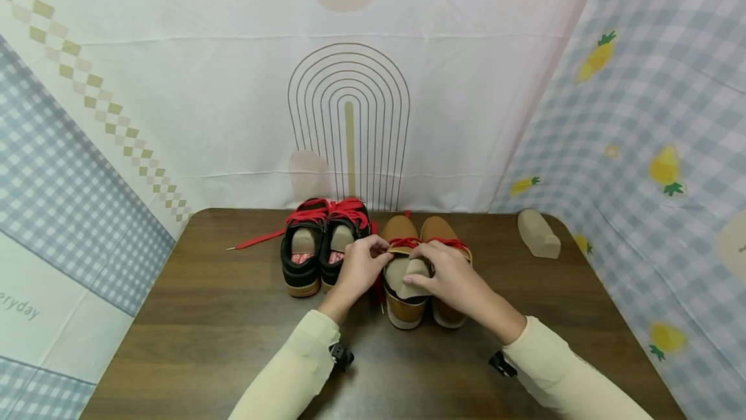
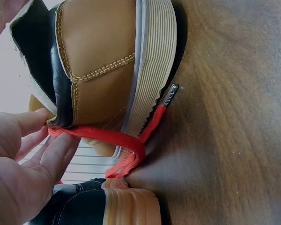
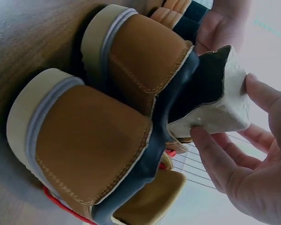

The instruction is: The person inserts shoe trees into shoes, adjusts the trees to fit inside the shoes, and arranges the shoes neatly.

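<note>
Two tan shoes with red laces stand side by side; the left tan shoe (image 1: 405,314) has a grey-beige moulded insert (image 1: 395,276) partly in its opening. My right hand (image 1: 457,281) pinches the insert between thumb and fingers; in the right wrist view the insert (image 3: 235,101) tilts up out of the shoe, its hollow side showing. My left hand (image 1: 362,270) pinches the upper edge of that same shoe's opening by the laces. In the left wrist view a red lace (image 2: 107,136) runs over the fingers of the left hand (image 2: 23,164).
To the left stand two black shoes (image 1: 300,276) with red laces and beige inserts inside, one lace (image 1: 259,241) trailing left. Another moulded insert (image 1: 537,233) lies at the back right of the wooden table (image 1: 221,342). Patterned cloths hang behind and at both sides.
</note>
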Demonstrator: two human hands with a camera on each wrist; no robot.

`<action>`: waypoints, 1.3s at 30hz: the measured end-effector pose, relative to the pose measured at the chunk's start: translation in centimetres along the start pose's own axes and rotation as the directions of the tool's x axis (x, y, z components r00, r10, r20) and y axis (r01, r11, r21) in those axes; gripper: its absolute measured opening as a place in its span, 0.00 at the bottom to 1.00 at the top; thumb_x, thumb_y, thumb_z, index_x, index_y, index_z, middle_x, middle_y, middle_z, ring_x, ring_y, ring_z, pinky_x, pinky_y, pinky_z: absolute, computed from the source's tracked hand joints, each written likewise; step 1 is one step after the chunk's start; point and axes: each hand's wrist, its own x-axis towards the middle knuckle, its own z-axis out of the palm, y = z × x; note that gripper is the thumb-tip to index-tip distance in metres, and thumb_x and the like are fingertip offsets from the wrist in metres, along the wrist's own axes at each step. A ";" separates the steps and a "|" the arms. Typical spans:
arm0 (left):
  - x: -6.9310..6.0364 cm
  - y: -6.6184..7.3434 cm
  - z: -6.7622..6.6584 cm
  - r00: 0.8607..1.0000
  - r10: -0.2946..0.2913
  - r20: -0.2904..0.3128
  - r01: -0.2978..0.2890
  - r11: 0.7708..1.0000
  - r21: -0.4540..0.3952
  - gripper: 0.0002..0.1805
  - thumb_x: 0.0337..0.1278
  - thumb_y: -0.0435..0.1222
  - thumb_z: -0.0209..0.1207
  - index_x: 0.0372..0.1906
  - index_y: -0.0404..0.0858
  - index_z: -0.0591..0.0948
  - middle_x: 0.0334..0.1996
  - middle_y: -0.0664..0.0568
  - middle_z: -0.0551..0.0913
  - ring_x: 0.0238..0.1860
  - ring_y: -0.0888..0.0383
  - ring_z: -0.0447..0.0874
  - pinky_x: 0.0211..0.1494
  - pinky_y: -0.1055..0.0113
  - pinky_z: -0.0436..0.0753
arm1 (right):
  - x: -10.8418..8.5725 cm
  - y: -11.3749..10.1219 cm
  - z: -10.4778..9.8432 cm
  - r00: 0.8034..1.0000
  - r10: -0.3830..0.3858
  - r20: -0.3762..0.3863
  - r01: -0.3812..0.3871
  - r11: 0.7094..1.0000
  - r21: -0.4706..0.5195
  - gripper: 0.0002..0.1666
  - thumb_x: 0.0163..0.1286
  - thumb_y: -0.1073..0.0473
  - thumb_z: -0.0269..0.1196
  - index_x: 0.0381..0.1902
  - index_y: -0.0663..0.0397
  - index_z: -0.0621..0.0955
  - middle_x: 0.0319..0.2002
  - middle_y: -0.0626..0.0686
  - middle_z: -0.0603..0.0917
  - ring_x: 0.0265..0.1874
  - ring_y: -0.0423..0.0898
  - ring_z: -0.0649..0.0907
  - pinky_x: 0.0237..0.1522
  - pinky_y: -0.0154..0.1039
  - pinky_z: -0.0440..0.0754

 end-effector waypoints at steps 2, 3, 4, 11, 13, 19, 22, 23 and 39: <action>0.1 0.0 0.0 1.000 0.000 -0.004 0.000 1.000 0.001 0.04 0.62 0.35 0.71 0.40 0.42 0.88 0.34 0.53 0.90 0.35 0.59 0.87 0.40 0.64 0.85 | 0.1 0.0 0.1 1.000 0.001 0.000 -0.001 1.000 0.003 0.21 0.57 0.48 0.79 0.44 0.50 0.85 0.38 0.47 0.85 0.35 0.42 0.81 0.38 0.40 0.79; 0.1 0.0 -0.1 1.000 -0.001 -0.006 0.001 1.000 0.003 0.04 0.62 0.35 0.71 0.40 0.42 0.88 0.34 0.53 0.90 0.35 0.59 0.87 0.40 0.64 0.85 | 0.2 0.0 0.1 1.000 0.003 0.000 -0.003 1.000 0.005 0.22 0.56 0.48 0.79 0.44 0.50 0.85 0.38 0.47 0.85 0.34 0.42 0.81 0.38 0.40 0.79; 0.1 0.0 0.0 1.000 -0.002 -0.007 0.002 1.000 0.004 0.04 0.62 0.35 0.71 0.40 0.42 0.88 0.34 0.53 0.90 0.35 0.59 0.87 0.40 0.64 0.84 | 0.2 0.0 0.2 1.000 0.005 0.000 -0.005 1.000 0.001 0.21 0.56 0.48 0.79 0.44 0.50 0.85 0.38 0.47 0.85 0.34 0.41 0.81 0.38 0.40 0.79; 0.2 0.1 0.1 1.000 0.015 -0.005 -0.015 1.000 0.004 0.04 0.62 0.35 0.70 0.40 0.42 0.88 0.34 0.53 0.90 0.35 0.59 0.87 0.40 0.64 0.85 | 0.3 0.2 0.8 0.999 0.035 -0.009 -0.035 0.999 -0.029 0.22 0.56 0.47 0.79 0.44 0.50 0.86 0.39 0.49 0.84 0.36 0.44 0.82 0.40 0.43 0.80; 0.1 0.2 0.1 1.000 0.017 -0.005 -0.017 1.000 0.002 0.04 0.62 0.35 0.70 0.40 0.42 0.88 0.34 0.53 0.90 0.35 0.59 0.87 0.40 0.64 0.85 | 0.2 0.3 1.0 0.999 0.048 -0.019 -0.048 0.998 -0.030 0.23 0.56 0.47 0.79 0.45 0.50 0.86 0.39 0.49 0.83 0.35 0.44 0.81 0.39 0.43 0.79; 0.1 0.2 0.1 1.000 0.017 -0.005 -0.017 1.000 -0.001 0.04 0.62 0.35 0.70 0.40 0.42 0.88 0.35 0.53 0.90 0.36 0.58 0.87 0.41 0.64 0.85 | 0.0 0.4 1.7 0.997 0.044 -0.062 -0.047 0.998 -0.050 0.24 0.54 0.47 0.80 0.45 0.50 0.87 0.39 0.50 0.80 0.31 0.42 0.75 0.37 0.41 0.77; 0.1 0.2 0.1 1.000 0.014 -0.002 -0.014 1.000 0.000 0.04 0.62 0.35 0.70 0.40 0.42 0.88 0.36 0.53 0.90 0.37 0.58 0.88 0.41 0.63 0.86 | 0.0 0.5 1.9 0.996 0.020 -0.092 -0.026 0.998 -0.059 0.24 0.53 0.47 0.80 0.45 0.50 0.87 0.37 0.49 0.79 0.30 0.41 0.74 0.36 0.40 0.77; 0.1 0.2 0.0 1.000 0.012 -0.002 -0.012 1.000 -0.001 0.04 0.63 0.35 0.70 0.41 0.42 0.88 0.36 0.53 0.90 0.37 0.58 0.88 0.42 0.63 0.86 | 0.1 0.6 2.0 0.995 0.013 -0.102 -0.019 0.998 -0.060 0.24 0.52 0.47 0.80 0.44 0.50 0.87 0.37 0.49 0.79 0.30 0.41 0.74 0.36 0.40 0.77; 0.1 -0.1 0.1 1.000 0.011 0.000 -0.011 1.000 0.004 0.04 0.62 0.35 0.70 0.41 0.42 0.88 0.36 0.53 0.90 0.36 0.58 0.88 0.40 0.63 0.86 | 0.0 0.8 2.7 0.986 -0.037 -0.160 0.024 0.996 -0.085 0.23 0.51 0.49 0.81 0.42 0.51 0.87 0.35 0.48 0.77 0.30 0.40 0.72 0.34 0.38 0.75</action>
